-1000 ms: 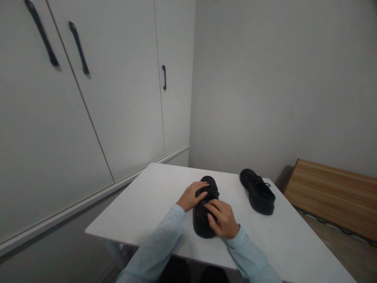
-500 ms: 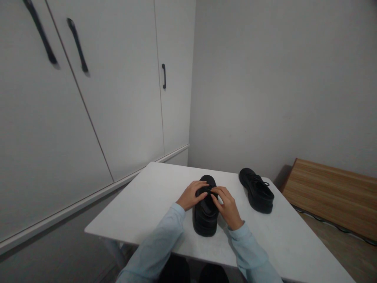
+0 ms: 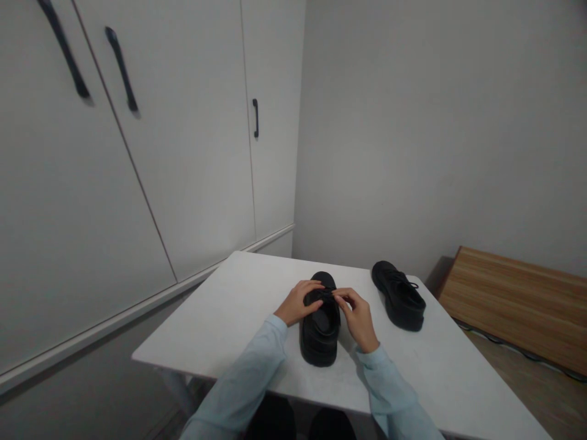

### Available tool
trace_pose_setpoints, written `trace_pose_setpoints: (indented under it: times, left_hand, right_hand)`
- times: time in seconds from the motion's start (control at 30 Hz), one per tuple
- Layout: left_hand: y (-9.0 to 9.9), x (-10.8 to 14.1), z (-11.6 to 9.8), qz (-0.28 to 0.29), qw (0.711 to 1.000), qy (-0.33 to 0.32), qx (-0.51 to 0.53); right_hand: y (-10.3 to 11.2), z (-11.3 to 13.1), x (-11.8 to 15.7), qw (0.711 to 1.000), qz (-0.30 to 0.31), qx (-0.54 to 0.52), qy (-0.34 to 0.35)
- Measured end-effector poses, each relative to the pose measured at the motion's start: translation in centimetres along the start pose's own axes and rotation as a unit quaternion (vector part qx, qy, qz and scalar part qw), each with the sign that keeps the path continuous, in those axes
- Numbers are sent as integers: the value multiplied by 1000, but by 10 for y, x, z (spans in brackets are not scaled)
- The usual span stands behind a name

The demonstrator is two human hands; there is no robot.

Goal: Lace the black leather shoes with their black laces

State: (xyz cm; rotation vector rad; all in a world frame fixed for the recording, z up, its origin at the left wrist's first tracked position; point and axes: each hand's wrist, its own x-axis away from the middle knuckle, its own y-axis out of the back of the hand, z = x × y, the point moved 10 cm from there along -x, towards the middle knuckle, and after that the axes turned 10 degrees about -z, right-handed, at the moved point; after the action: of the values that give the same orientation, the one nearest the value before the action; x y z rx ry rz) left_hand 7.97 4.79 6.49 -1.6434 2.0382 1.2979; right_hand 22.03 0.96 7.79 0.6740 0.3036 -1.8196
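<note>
A black lace-up shoe stands on the white table in front of me, its toe pointing away. My left hand rests over the left side of the shoe's lacing, thumb and fingers curved around the lace area. At the right edge of the lacing, my right hand has thumb and index finger pinched together on what looks like the dark lace. The lace itself is hard to make out against the black shoe. A second black shoe, its laces tied, stands farther right near the table's edge.
White cabinets with dark handles line the left side. A grey wall rises behind the table. At the right lies a wood-grain panel beyond the table's edge.
My right hand has shifted slightly right, away from the middle of the lacing, and its fingertips have come together. My left hand has stayed nearly in place.
</note>
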Motion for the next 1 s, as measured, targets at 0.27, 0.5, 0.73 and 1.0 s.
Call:
trace_pose_setpoints:
  times: [0.27, 0.5, 0.73, 1.0]
  left_hand:
    - [1, 1, 1, -3, 1000, -1, 4]
    - [1, 1, 1, -1, 1000, 2, 3]
    - [1, 2, 1, -3, 1000, 0, 3]
    - [1, 2, 1, -1, 1000, 6, 6]
  right_hand:
    - [12, -24, -2, 981, -52, -153, -105]
    - [19, -38, -1, 955, -102, -232, -153]
    - [21, -37, 0, 943, -118, -263, -165]
    - [43, -41, -4, 919, -185, -311, -157]
